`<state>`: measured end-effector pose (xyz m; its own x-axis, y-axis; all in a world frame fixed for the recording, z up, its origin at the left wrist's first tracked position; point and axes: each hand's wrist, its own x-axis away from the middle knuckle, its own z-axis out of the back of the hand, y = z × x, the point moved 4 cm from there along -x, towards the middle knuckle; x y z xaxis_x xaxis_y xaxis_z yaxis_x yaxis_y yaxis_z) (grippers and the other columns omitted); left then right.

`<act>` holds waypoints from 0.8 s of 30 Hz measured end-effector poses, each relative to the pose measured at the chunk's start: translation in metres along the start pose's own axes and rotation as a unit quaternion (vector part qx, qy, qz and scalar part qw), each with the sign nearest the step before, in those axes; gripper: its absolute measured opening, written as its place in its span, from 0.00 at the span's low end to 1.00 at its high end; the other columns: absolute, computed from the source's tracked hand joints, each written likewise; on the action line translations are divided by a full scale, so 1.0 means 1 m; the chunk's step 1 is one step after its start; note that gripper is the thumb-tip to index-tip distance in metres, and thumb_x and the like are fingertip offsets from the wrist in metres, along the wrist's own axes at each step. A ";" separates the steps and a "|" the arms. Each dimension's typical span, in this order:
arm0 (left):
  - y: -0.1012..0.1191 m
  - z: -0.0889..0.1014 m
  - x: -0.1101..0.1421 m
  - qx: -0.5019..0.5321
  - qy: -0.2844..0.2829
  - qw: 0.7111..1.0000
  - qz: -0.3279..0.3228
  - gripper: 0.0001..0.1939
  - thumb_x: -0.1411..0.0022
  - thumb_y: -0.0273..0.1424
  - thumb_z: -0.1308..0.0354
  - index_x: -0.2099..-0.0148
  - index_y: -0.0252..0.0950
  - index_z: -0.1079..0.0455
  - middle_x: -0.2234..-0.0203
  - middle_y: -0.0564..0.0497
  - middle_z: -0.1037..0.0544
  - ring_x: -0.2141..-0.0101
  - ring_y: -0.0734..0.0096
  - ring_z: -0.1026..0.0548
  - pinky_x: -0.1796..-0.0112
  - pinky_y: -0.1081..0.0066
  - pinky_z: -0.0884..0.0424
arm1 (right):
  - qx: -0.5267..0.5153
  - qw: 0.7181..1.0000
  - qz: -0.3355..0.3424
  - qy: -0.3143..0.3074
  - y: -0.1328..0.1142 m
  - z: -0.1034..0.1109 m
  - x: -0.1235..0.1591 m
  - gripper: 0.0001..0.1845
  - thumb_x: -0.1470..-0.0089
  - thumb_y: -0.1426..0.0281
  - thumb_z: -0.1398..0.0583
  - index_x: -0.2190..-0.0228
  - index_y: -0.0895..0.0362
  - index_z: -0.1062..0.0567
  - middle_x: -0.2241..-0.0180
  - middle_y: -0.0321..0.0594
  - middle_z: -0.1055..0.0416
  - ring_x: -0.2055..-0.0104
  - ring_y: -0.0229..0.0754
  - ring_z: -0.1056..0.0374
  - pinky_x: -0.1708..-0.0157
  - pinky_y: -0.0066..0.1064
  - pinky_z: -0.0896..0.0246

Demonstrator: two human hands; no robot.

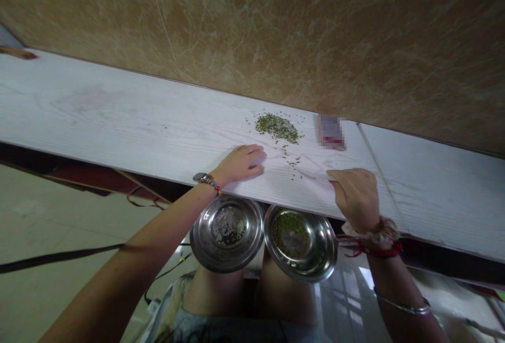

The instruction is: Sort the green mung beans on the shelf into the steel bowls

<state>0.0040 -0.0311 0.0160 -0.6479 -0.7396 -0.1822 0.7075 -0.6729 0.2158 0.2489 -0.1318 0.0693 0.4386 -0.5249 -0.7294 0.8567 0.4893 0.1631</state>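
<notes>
My left hand (242, 164) lies on the white wooden board, its fingers stretched out and holding nothing. Just beyond its fingertips is a pile of green beans (272, 124) with pale grains among them, and a few strays trail towards me. To the right, my right hand (357, 190) rests on the board with its fingers curled together; whatever they may hold is hidden. Below the board's edge, two steel bowls sit on my lap. White grains like rice (229, 225) lie in the left bowl (201, 251); green beans (290, 231) lie in the right bowl (321, 248).
A phone-like object (331, 132), blurred out, lies at the board's back edge right of the pile. Behind the narrow white board (158, 117) rises a brown marbled panel (252, 32). A brown object (19, 52) is at the far left end. A dark strap (59, 260) crosses at lower left.
</notes>
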 end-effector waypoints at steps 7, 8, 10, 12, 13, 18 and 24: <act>0.001 0.002 0.000 -0.002 -0.002 1.000 0.000 0.19 0.35 0.37 0.51 0.45 0.38 0.34 0.41 0.45 0.33 0.42 0.61 0.35 0.43 0.59 0.39 | -0.039 0.999 0.013 -0.014 -0.005 0.008 0.002 0.11 0.46 0.79 0.44 0.66 0.54 0.25 0.70 0.35 0.22 0.67 0.38 0.29 0.57 0.35 0.41; 0.001 0.002 0.000 -0.002 -0.003 1.000 0.000 0.19 0.35 0.37 0.51 0.45 0.37 0.34 0.41 0.44 0.33 0.42 0.61 0.35 0.43 0.59 0.39 | -0.036 0.999 0.017 -0.012 -0.006 0.010 0.002 0.11 0.46 0.79 0.44 0.66 0.54 0.25 0.71 0.34 0.22 0.67 0.38 0.29 0.57 0.35 0.41; 0.001 0.002 0.000 -0.002 -0.004 1.000 0.003 0.19 0.35 0.37 0.51 0.45 0.36 0.34 0.41 0.43 0.33 0.42 0.60 0.35 0.43 0.59 0.39 | -0.028 0.999 0.019 -0.003 -0.007 0.013 0.001 0.11 0.46 0.79 0.44 0.67 0.54 0.25 0.71 0.34 0.22 0.68 0.38 0.29 0.57 0.35 0.40; 0.001 0.002 0.000 0.000 -0.001 1.000 0.003 0.19 0.36 0.37 0.51 0.46 0.36 0.34 0.41 0.43 0.33 0.42 0.60 0.35 0.42 0.59 0.40 | -0.029 0.999 0.019 0.000 -0.009 0.013 -0.002 0.11 0.46 0.80 0.44 0.67 0.54 0.25 0.71 0.35 0.22 0.68 0.38 0.29 0.57 0.35 0.40; 0.001 0.002 0.000 0.000 0.001 1.000 0.003 0.19 0.36 0.36 0.51 0.46 0.36 0.33 0.41 0.43 0.33 0.42 0.60 0.35 0.42 0.59 0.40 | -0.033 0.999 0.018 -0.002 -0.009 0.012 -0.004 0.10 0.45 0.79 0.44 0.67 0.54 0.25 0.71 0.35 0.22 0.68 0.38 0.29 0.57 0.35 0.40; 0.001 0.002 0.000 0.003 0.009 1.000 -0.005 0.18 0.36 0.37 0.51 0.46 0.38 0.33 0.42 0.44 0.32 0.43 0.60 0.34 0.43 0.58 0.38 | -0.074 0.996 0.028 -0.033 -0.010 0.010 -0.005 0.09 0.44 0.77 0.44 0.67 0.53 0.25 0.71 0.34 0.23 0.67 0.38 0.30 0.57 0.35 0.40; 0.002 0.004 0.000 0.000 -0.004 1.000 0.003 0.19 0.36 0.37 0.51 0.46 0.37 0.34 0.42 0.44 0.32 0.43 0.60 0.34 0.43 0.59 0.38 | -0.099 0.994 0.046 -0.026 -0.005 0.023 -0.002 0.08 0.44 0.78 0.44 0.67 0.54 0.26 0.72 0.33 0.23 0.69 0.38 0.29 0.57 0.36 0.39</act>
<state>0.0042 -0.0319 0.0201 -0.6458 -0.7434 -0.1740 0.7114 -0.6686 0.2165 0.2496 -0.1488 0.0850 0.5306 -0.5038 -0.6816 0.7440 0.6621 0.0898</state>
